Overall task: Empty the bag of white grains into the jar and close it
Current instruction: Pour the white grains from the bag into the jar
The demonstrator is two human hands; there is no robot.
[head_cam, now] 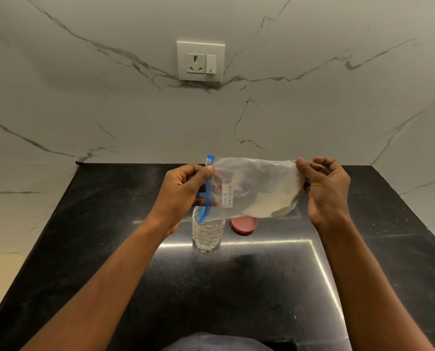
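Observation:
I hold a clear zip bag (254, 188) sideways above the counter, its blue zip strip at the left end and a white label on it. White grains lie in its lower right part. My left hand (183, 191) grips the zip end. My right hand (325, 191) pinches the bag's bottom corner. Under the zip end stands an open ribbed glass jar (207, 235). A red lid (244, 224) lies flat on the counter just right of the jar.
The black stone counter (236, 287) runs back to a white marbled wall, with walls on both sides. A wall socket with a switch (200, 61) sits high on the back wall.

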